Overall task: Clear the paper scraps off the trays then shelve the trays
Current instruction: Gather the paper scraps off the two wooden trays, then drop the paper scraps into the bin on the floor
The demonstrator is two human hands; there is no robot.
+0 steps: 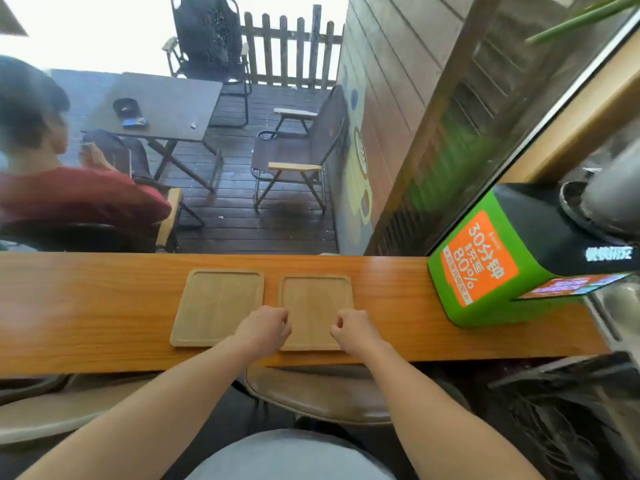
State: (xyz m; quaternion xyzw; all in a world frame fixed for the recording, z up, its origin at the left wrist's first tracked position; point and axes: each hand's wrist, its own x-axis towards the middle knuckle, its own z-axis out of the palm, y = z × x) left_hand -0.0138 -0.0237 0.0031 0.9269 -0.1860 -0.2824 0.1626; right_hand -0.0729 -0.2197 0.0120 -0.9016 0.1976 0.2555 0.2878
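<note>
1. Wooden counter (104,306): an orange-brown plank that runs across your view from left to right, with two pale wooden trays lying flat on it, side by side and just apart.
2. Left tray (214,303): a rounded rectangle with a low raised rim; its surface shows bare wood, and no scraps can be made out on it.
3. Right tray (313,299): the same form, lying just beside the left tray; the wood visible between your hands is bare.
4. Your left hand (263,329): curled into a loose fist, fingers folded toward the palm, over the narrow gap between the two trays at their near corners. Whether it pinches anything, or touches the wood, cannot be told.
5. Your right hand (353,329): likewise curled, thumb against the bent fingers, over the near right corner of the right tray. Any held item is hidden by the fingers.
6. Green machine (460,299): stands on the counter well to the right of the trays, with an orange label on its side.
7. Beige seat (311,393): sits below the near edge of the counter, between your forearms.
8. Deck beyond the counter: a dark folding table (162,105), folding chairs (294,161) and a seated person in a red top (69,195) at the left.
</note>
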